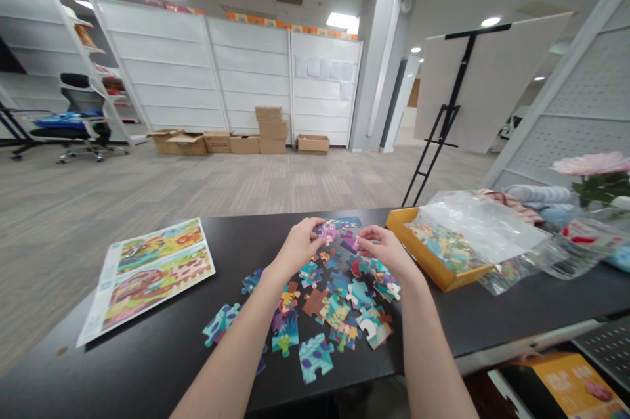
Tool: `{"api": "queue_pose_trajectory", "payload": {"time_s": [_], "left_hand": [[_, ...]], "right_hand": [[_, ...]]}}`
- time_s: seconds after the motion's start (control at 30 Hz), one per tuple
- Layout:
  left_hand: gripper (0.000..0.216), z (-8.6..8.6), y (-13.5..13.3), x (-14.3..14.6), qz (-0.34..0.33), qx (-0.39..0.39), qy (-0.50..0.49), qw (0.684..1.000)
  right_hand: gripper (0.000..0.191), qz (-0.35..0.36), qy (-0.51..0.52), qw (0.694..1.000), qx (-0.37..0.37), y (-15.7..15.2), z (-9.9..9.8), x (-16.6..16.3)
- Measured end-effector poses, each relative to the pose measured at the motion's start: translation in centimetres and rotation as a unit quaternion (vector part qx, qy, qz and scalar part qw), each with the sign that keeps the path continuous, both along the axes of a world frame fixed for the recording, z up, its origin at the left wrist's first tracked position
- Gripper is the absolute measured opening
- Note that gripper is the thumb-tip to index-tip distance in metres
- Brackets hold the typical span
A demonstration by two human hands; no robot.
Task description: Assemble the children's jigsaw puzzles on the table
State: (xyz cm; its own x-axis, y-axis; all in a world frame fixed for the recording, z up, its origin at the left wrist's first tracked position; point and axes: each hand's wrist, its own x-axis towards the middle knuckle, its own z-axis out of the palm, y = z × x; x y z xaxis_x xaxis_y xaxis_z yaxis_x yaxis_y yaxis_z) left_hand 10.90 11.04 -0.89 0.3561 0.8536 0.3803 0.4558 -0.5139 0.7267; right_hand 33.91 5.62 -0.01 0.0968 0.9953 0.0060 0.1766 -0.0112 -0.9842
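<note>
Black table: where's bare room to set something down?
Bare: between the picture sheet and the loose puzzle pieces, and at the near left, below the sheet. Crowded: the middle, scattered with pieces, and the right, with the yellow box and plastic bag.

Cardboard boxes [245, 144] sit along white shelving [249, 67] — office chair [84, 101] at left, pink flower [593, 163] at right.

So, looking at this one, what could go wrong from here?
The left forearm crosses low over loose puzzle pieces, so it might drag some aside. One blue piece lies close to the near edge of the table and could get knocked off. The plastic bag lies partly over the yellow box; a tug might spill its contents.
</note>
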Motion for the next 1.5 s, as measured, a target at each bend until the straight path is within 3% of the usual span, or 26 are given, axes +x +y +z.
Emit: {"api": "queue_pose_trajectory", "payload": {"time_s": [0.17,0.4,0.63,0.77,0.87,1.03,1.3,1.37,1.5], "left_hand": [[0.038,0.3,-0.2,0.1,0.008,-0.004,-0.003,1.000],[0.038,0.0,0.0,0.1,0.022,-0.004,-0.002,1.000],[0.039,-0.3,0.1,0.2,0.021,-0.001,0.002,1.000],[0.038,-0.1,-0.1,0.2,0.020,0.005,0.006,1.000],[0.037,0.0,-0.2,0.2,0.018,0.008,0.000,1.000],[0.038,-0.1,-0.1,0.3,0.011,0.006,-0.006,1.000],[0.041,-0.1,-0.6,0.7,-0.018,0.001,0.011,1.000],[0.041,-0.3,-0.6,0.9,-0.026,0.004,0.012,1.000],[0.037,-1.3,-0.2,1.1,-0.058,-0.010,0.000,0.998]], "right_hand": [[0.024,0.009,-0.005,1.000,-0.020,-0.2,0.0,-0.6],[0.008,0.014,-0.101,0.994,-0.041,-0.2,0.3,-0.4],[0.012,0.047,-0.095,0.992,-0.062,-0.2,0.2,-0.5],[0.005,0.057,-0.142,0.988,-0.013,-0.1,-0.2,-0.1],[0.013,0.079,-0.199,0.976,0.047,-0.1,-0.2,0.4],[0.027,0.105,-0.150,0.979,0.089,0.0,-0.3,0.8],[0.026,0.201,-0.161,0.966,-0.014,-0.2,-1.2,1.3],[0.026,0.170,-0.197,0.965,0.018,-0.1,-1.2,1.5],[0.025,0.040,-0.250,0.963,0.091,0.0,-0.8,2.5]]}}
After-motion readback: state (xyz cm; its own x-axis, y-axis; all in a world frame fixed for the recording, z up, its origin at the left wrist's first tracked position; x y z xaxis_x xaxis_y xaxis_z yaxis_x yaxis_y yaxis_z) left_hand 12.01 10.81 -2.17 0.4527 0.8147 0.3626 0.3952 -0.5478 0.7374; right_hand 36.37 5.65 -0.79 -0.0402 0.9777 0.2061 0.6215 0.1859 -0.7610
